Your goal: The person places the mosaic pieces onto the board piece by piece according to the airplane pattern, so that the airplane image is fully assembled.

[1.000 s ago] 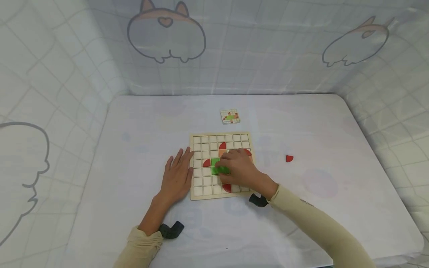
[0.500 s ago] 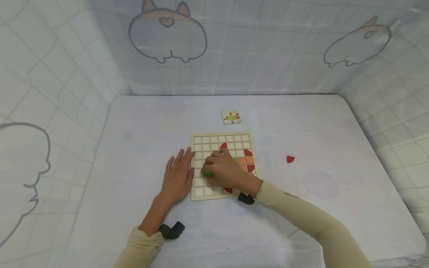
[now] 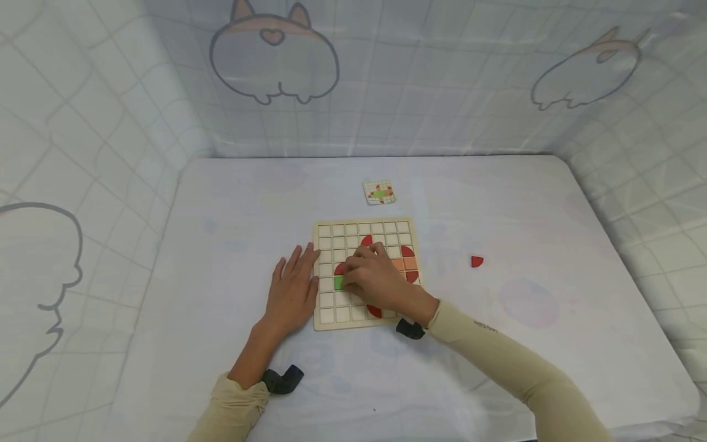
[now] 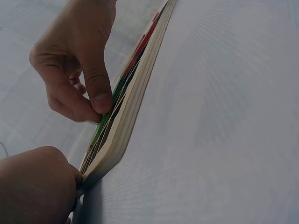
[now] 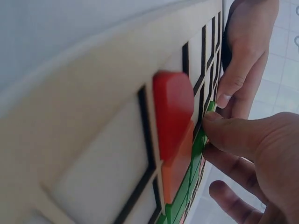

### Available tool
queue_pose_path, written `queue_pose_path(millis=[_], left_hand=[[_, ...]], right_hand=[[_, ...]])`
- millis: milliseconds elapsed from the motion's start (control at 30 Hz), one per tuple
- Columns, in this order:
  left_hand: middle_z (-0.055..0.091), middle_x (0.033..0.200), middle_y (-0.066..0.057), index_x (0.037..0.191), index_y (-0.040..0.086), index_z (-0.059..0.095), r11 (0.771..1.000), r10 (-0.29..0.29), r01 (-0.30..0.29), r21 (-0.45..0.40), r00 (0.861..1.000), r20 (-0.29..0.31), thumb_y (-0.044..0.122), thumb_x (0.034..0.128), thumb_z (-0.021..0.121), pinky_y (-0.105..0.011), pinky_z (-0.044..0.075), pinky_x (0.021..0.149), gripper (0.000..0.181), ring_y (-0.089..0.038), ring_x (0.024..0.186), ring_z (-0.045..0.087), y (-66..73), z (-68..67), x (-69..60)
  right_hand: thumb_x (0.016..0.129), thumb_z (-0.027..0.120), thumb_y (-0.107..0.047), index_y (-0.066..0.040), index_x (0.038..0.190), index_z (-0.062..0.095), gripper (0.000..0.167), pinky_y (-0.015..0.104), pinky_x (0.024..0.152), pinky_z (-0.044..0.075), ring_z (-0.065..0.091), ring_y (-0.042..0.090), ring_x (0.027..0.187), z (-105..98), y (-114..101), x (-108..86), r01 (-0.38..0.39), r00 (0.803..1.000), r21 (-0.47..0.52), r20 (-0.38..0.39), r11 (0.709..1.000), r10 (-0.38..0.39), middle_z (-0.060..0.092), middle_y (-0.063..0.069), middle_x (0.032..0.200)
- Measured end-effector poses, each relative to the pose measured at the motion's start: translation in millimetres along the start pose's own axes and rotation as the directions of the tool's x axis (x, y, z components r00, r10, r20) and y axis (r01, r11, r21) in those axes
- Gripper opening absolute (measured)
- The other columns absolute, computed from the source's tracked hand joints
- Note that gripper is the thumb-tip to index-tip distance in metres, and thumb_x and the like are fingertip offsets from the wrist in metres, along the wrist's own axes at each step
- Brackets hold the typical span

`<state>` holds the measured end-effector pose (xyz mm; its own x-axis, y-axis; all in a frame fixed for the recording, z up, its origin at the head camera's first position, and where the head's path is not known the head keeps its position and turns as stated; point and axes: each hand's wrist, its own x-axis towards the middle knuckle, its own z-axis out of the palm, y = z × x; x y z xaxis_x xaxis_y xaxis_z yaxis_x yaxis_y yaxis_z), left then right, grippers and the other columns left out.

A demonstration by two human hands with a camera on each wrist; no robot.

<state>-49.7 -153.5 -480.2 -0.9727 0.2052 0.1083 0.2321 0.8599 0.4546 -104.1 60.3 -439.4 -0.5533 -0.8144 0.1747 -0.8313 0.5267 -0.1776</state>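
A wooden grid board [image 3: 326, 316] lies on the table with flat coloured pieces in its cells. My right hand [image 3: 375, 279] bends over the board's middle, thumb and fingertips pinching at a green square tile [image 3: 339, 282]. In the right wrist view the thumb touches that row of green tiles [image 5: 198, 140]; just how much of a tile is between the fingers is hidden. My left hand [image 3: 293, 291] lies with fingers extended at the board's left edge, fingertips touching it. Red quarter-round pieces [image 3: 374, 311] and orange squares [image 3: 410, 263] sit in other cells.
A small pattern card [image 3: 379, 192] lies behind the board. One loose red quarter-round piece [image 3: 477, 261] rests on the white tabletop [image 3: 513, 356] to the right. Patterned fabric walls [image 3: 431, 80] enclose the back and sides. A dark wrist mount [image 3: 283, 379] sits at my left wrist.
My right hand has moved left across the board, and a green tile now shows in a cell further left, below the left red piece. My left hand stays put.
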Motion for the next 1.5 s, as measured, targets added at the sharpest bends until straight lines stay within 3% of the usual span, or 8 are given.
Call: queue_pose_path(millis=[267, 400, 600, 867, 1100, 1167, 1333, 1500], left_hand=[[0.027, 0.159, -0.012, 0.151, 0.007, 0.035, 1.0, 0.005, -0.005, -0.022, 1.0, -0.002, 0.019, 0.1011, 0.045, -0.053, 0.008, 0.115, 0.052, -0.03, 0.147, 0.016, 0.5, 1.0, 1.0], [0.025, 0.16, -0.011, 0.152, 0.007, 0.034, 1.0, 0.002, -0.002, -0.016, 1.0, 0.004, 0.019, 0.1011, 0.045, -0.052, 0.007, 0.115, 0.053, -0.029, 0.148, 0.014, -0.1, 2.1, 1.5], [0.025, 0.16, -0.01, 0.152, 0.008, 0.034, 1.0, -0.004, 0.004, -0.005, 1.0, 0.005, 0.019, 0.101, 0.045, -0.051, 0.007, 0.116, 0.053, -0.028, 0.148, 0.014, -1.1, 2.1, 1.9], [0.025, 0.16, -0.01, 0.152, 0.008, 0.034, 1.0, -0.015, 0.015, 0.0, 1.0, 0.01, 0.019, 0.1012, 0.045, -0.052, 0.007, 0.116, 0.053, -0.028, 0.148, 0.014, -2.5, -0.2, 0.1], [0.025, 0.16, -0.01, 0.152, 0.008, 0.034, 1.0, -0.02, 0.02, -0.006, 1.0, 0.017, 0.019, 0.101, 0.046, -0.052, 0.007, 0.115, 0.053, -0.029, 0.148, 0.014, -1.4, -2.4, -0.4], [0.025, 0.16, -0.01, 0.152, 0.008, 0.034, 1.0, -0.02, 0.02, -0.006, 1.0, 0.018, 0.019, 0.1009, 0.046, -0.052, 0.007, 0.116, 0.053, -0.028, 0.148, 0.014, -1.1, -2.9, -0.5], [0.025, 0.16, -0.01, 0.152, 0.008, 0.035, 1.0, -0.017, 0.017, -0.007, 1.0, 0.012, 0.019, 0.1007, 0.046, -0.052, 0.007, 0.115, 0.053, -0.028, 0.148, 0.014, -1.2, -2.4, 0.0], [0.025, 0.16, -0.009, 0.152, 0.009, 0.034, 1.0, -0.02, 0.02, -0.006, 1.0, 0.016, 0.019, 0.101, 0.045, -0.052, 0.006, 0.116, 0.053, -0.027, 0.148, 0.013, -1.6, -0.8, 0.3]], right_hand=[[0.082, 0.082, -0.023, -0.024, 0.084, 0.079, 0.004, 0.041, 0.081, 0.034, 0.051, 0.015, 0.09, -2, 12, -17.7, -0.024, 0.996, 0.063, -0.089, 0.998, 0.029, 0.065, -0.01, 0.087], [0.081, 0.082, -0.02, -0.023, 0.083, 0.077, 0.006, 0.041, 0.077, 0.031, 0.05, 0.015, 0.086, -9, 30, -38.6, -0.096, 0.984, 0.098, -0.143, 0.991, 0.11, 0.064, -0.011, 0.086], [0.082, 0.08, -0.015, -0.022, 0.086, 0.078, 0.008, 0.042, 0.075, 0.033, 0.052, 0.017, 0.084, -17, 55, -74.8, -0.256, 0.952, 0.127, -0.139, 0.958, 0.273, 0.067, -0.008, 0.087], [0.081, 0.08, -0.013, -0.009, 0.101, 0.076, 0.021, 0.046, 0.076, 0.045, 0.058, 0.029, 0.091, -32, 81, -120.4, -0.453, 0.881, 0.089, -0.107, 0.887, 0.461, 0.067, 0.007, 0.102], [0.086, 0.072, -0.004, -0.001, 0.117, 0.069, 0.032, 0.048, 0.075, 0.051, 0.059, 0.033, 0.094, -46, 97, -150.5, -0.632, 0.774, 0.059, -0.001, 0.773, 0.633, 0.062, 0.017, 0.12], [0.085, 0.069, 0.002, 0.002, 0.114, 0.069, 0.029, 0.049, 0.075, 0.051, 0.06, 0.034, 0.092, -49, 99, -155.2, -0.633, 0.773, 0.07, 0.001, 0.771, 0.635, 0.063, 0.02, 0.118], [0.084, 0.068, 0.011, 0.005, 0.1, 0.073, 0.018, 0.051, 0.081, 0.051, 0.063, 0.039, 0.095, -49, 102, -159.7, -0.593, 0.799, 0.105, -0.052, 0.799, 0.6, 0.068, 0.021, 0.106], [0.082, 0.07, 0.011, 0.003, 0.099, 0.074, 0.019, 0.047, 0.076, 0.052, 0.062, 0.033, 0.085, -49, 105, -159.1, -0.616, 0.777, 0.144, -0.05, 0.775, 0.627, 0.065, 0.016, 0.094]])
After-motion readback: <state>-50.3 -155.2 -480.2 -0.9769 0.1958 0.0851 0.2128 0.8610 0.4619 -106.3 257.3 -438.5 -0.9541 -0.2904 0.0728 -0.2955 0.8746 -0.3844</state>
